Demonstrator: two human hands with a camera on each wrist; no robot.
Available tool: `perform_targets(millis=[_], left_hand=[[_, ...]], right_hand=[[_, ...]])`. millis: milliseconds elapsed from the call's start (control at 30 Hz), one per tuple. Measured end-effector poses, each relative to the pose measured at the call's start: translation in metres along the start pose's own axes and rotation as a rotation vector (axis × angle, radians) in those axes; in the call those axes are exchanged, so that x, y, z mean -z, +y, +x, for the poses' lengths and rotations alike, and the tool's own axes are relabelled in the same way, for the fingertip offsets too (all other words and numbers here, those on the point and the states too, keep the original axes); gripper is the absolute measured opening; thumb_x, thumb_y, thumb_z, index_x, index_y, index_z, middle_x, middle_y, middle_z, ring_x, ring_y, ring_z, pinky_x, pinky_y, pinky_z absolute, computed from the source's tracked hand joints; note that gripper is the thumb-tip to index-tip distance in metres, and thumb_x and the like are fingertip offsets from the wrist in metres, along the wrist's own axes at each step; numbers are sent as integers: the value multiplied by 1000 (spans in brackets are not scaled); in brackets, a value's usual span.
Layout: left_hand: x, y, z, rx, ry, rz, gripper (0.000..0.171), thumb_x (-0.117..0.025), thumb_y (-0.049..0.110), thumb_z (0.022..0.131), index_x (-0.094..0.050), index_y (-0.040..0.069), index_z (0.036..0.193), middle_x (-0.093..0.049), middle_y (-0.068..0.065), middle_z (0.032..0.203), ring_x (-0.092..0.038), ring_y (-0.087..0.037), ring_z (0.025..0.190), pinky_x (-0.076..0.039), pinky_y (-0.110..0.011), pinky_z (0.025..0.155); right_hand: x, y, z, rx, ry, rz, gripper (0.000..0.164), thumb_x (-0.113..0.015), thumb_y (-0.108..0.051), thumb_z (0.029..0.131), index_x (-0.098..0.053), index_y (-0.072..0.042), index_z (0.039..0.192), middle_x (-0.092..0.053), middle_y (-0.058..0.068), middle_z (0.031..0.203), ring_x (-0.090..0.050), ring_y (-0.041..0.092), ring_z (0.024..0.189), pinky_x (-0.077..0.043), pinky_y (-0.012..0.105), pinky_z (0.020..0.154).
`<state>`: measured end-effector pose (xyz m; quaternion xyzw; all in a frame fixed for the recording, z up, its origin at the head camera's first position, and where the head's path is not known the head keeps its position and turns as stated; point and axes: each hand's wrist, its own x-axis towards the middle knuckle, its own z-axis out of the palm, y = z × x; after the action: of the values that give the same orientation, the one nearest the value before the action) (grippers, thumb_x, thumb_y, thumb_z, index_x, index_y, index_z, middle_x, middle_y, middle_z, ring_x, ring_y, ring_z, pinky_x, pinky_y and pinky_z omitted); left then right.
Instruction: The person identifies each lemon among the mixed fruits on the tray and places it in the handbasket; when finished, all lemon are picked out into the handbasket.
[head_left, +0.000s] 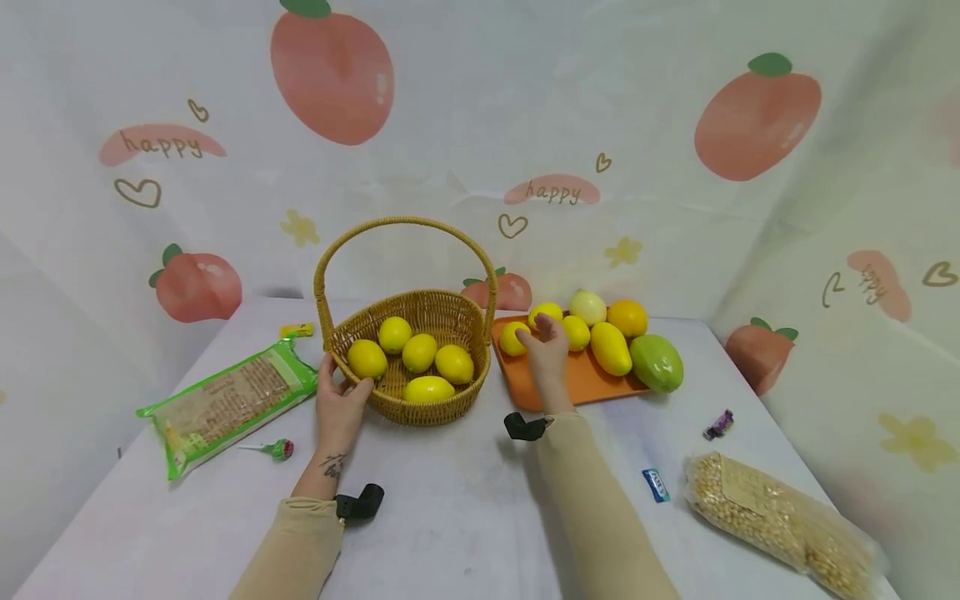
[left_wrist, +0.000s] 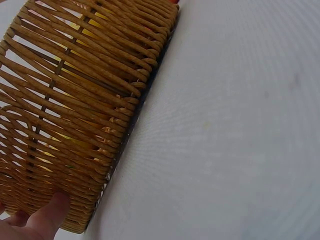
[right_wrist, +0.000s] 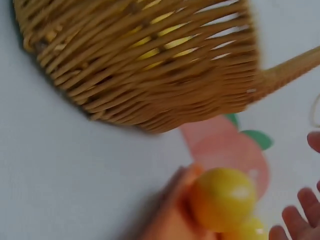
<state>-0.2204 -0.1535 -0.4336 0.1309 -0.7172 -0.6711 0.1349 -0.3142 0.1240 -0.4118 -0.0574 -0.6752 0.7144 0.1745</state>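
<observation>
The wicker basket (head_left: 431,414) with a tall handle stands mid-table and has several yellow lemons (head_left: 419,353) in it. My left hand (head_left: 341,408) rests against its left side, the thumb extended on the outer wall; in the left wrist view the thumb (left_wrist: 52,212) presses the weave. My right hand (head_left: 549,354) is above the left part of an orange tray (head_left: 592,387), fingers spread and nothing held. Near it on the tray lie lemons (head_left: 514,339); in the right wrist view a yellow fruit (right_wrist: 223,199) is close to the fingertips (right_wrist: 293,220).
Also on the tray are a mango (head_left: 611,349), an orange (head_left: 627,318), a pale round fruit (head_left: 587,307) and a green fruit (head_left: 657,363). Left: a green-edged package (head_left: 232,404), a lollipop (head_left: 281,450). Right: wrapped candies (head_left: 656,485) and a bag of kernels (head_left: 780,521).
</observation>
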Motion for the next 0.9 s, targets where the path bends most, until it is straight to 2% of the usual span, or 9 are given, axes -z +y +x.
perform_targets(millis=[200, 300, 400, 433, 567, 700, 800, 900], left_hand=[[0, 0, -1, 5, 3, 5, 82, -54, 9, 84, -6, 17, 150, -15, -6, 153, -37, -28, 125, -40, -13, 81], [0, 1, -1, 5, 3, 5, 82, -54, 9, 84, -6, 17, 150, -15, -7, 153, -37, -28, 125, -41, -18, 86], [0, 0, -1, 3, 3, -3, 83, -54, 9, 84, -5, 16, 150, -15, -7, 153, -37, -28, 125, -41, -29, 94], [0, 0, -1, 2, 2, -5, 83, -54, 8, 84, -5, 16, 150, -15, -7, 153, -36, -28, 125, -41, -33, 96], [-1, -1, -1, -1, 3, -6, 83, -54, 8, 83, -5, 15, 150, -15, -8, 153, -36, -30, 125, -39, -39, 99], [-1, 0, -1, -9, 9, 0, 82, -54, 9, 83, -7, 15, 150, -16, -8, 153, -37, -29, 125, -43, -26, 91], [-1, 1, -2, -17, 8, -6, 81, -53, 9, 84, -6, 16, 150, -16, -8, 153, -38, -30, 124, -42, -12, 80], [-1, 1, -1, -21, 5, -15, 81, -53, 9, 84, -6, 16, 150, -14, -9, 153, -37, -31, 124, -40, -5, 74]], right_hand=[[-15, 21, 11, -148, 50, -137, 59, -69, -8, 76, -47, 2, 131, -47, 14, 137, -41, 25, 127, -36, 35, 105], [-19, 27, 16, -190, 56, -218, 62, -71, -11, 75, -47, -2, 132, -48, 12, 135, -50, 27, 116, -49, 39, 90], [-21, 30, 20, -204, 40, -323, 65, -73, -15, 74, -47, -4, 132, -48, 13, 133, -53, 28, 108, -53, 42, 80], [-21, 31, 21, -213, 29, -350, 66, -73, -17, 74, -46, -5, 133, -48, 13, 133, -52, 28, 109, -53, 42, 80], [-21, 31, 23, -226, -20, -404, 72, -75, -21, 75, -42, -5, 136, -44, 13, 137, -44, 27, 119, -42, 40, 99], [-23, 31, 25, -208, -61, -400, 74, -75, -19, 74, -39, -2, 137, -42, 14, 139, -40, 27, 124, -33, 40, 107], [-23, 31, 26, -195, -87, -390, 73, -73, -14, 75, -38, -1, 137, -42, 15, 138, -40, 28, 123, -34, 42, 106], [-22, 31, 28, -191, -97, -357, 71, -70, -7, 74, -39, -1, 137, -42, 16, 138, -41, 29, 120, -35, 42, 105]])
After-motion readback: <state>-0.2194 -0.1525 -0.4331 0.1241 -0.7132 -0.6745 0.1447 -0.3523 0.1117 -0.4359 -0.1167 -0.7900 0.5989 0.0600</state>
